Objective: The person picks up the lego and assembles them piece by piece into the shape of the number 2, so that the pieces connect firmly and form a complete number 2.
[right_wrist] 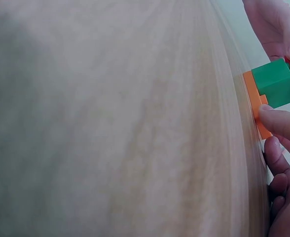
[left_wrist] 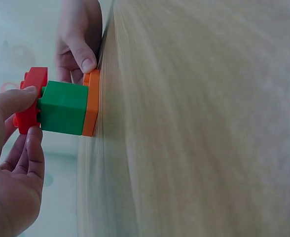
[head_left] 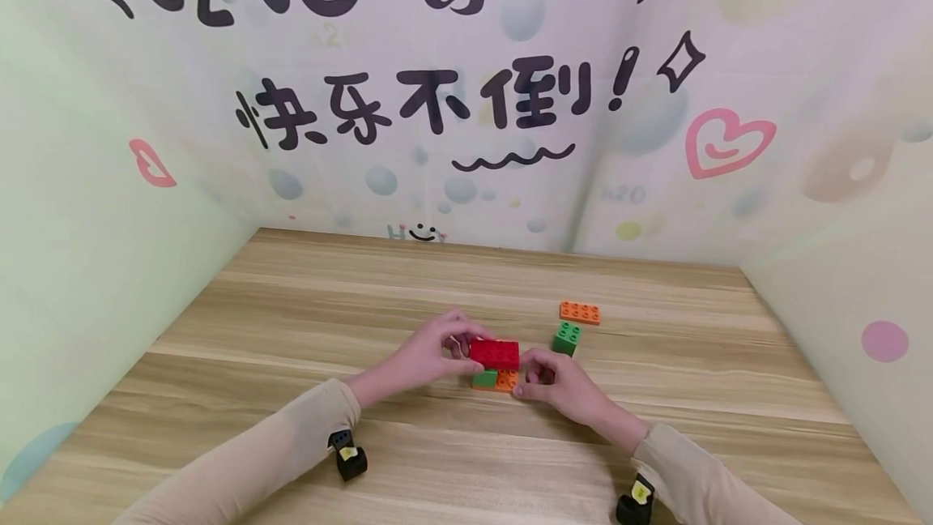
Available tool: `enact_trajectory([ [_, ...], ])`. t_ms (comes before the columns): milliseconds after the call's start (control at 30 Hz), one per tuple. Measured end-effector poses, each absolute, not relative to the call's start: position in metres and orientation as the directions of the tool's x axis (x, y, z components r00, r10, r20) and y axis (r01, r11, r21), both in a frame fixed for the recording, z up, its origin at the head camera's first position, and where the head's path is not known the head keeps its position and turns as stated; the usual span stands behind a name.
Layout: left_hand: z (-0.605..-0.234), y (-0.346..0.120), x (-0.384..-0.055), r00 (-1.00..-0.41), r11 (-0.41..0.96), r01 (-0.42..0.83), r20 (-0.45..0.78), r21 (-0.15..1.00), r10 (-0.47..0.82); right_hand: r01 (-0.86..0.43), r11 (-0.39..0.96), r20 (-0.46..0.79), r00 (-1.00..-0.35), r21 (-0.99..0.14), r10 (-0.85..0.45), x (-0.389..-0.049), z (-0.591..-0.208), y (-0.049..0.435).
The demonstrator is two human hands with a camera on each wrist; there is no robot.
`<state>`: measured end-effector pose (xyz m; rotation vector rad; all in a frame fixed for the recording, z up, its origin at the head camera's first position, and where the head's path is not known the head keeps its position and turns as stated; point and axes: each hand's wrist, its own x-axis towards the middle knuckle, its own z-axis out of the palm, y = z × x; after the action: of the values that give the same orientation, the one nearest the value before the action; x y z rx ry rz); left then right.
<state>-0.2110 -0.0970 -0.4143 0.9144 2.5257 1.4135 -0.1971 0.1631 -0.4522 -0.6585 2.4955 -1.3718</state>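
Between thumb and fingers my left hand (head_left: 430, 351) pinches a flat red building brick (head_left: 496, 353). Just under it, a green brick (left_wrist: 63, 107) stands on one end of a flat orange brick (left_wrist: 91, 106), which lies on the table. Some green studs show below the red brick in the left wrist view, and whether the two touch I cannot tell. My right hand (head_left: 564, 387) holds the orange brick's bare right end, thumb on its studs and fingers at its side. That thumb (right_wrist: 278, 121) shows in the right wrist view.
Behind my right hand stands a second green brick (head_left: 566, 337) on the wooden table (head_left: 350, 290). Farther back lies another flat orange brick (head_left: 580, 313). A printed cloth (head_left: 437, 185) hangs at the table's back edge, with pale walls on both sides.
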Motion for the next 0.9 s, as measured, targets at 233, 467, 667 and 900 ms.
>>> enact_trajectory([
  [233,-0.4174,-0.0959,-0.2089,-0.824,0.38,0.428,0.183,0.82,0.536,-0.274,0.473,0.017,-0.878,-0.838,-0.478,-0.197,-0.4521,0.1628],
  [467,-0.4207,-0.0974,-0.209,-0.832,0.349,0.4,0.176,0.847,0.527,-0.279,0.468,0.02,-0.875,-0.838,-0.484,-0.197,-0.4524,0.1629],
  [667,-0.4212,-0.0992,-0.209,-0.809,0.291,0.42,0.209,0.86,0.549,-0.285,0.472,0.024,-0.874,-0.834,-0.485,-0.1969,-0.4521,0.1627],
  [900,-0.4229,-0.0997,-0.2104,-0.796,0.259,0.427,0.224,0.867,0.562,-0.284,0.476,0.023,-0.876,-0.832,-0.482,-0.1969,-0.452,0.1624],
])
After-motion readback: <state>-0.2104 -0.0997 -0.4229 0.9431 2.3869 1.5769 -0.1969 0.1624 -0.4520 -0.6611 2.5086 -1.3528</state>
